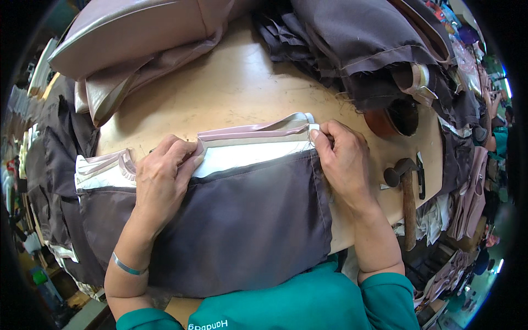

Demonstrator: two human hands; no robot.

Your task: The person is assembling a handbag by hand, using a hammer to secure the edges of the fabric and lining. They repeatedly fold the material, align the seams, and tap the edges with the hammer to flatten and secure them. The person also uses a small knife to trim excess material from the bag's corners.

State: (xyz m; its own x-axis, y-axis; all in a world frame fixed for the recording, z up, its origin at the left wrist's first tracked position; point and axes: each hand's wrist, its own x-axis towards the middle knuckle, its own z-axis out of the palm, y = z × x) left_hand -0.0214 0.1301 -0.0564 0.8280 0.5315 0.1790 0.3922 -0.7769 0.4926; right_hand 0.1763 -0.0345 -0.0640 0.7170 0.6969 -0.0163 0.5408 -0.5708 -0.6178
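A dark grey-brown lining panel (247,220) lies across the table's near side and hangs over its edge. Along its upper edge run a white band (247,158) and pale pink strips (242,133). My left hand (164,179) pinches the pink strip and the white band near their middle, thumb and fingers pressed together. At the right end, my right hand (344,157) grips the white corner of the same edge between thumb and fingers. Left of my left hand, the band continues with gathered pink and cream edging (107,168).
Pink leather bag pieces (148,41) stand at the far left of the wooden table (231,88). Dark lining pieces (374,36) are heaped at the far right. A brown round pot (379,122) and a wooden-handled hammer (408,212) lie right of my right hand.
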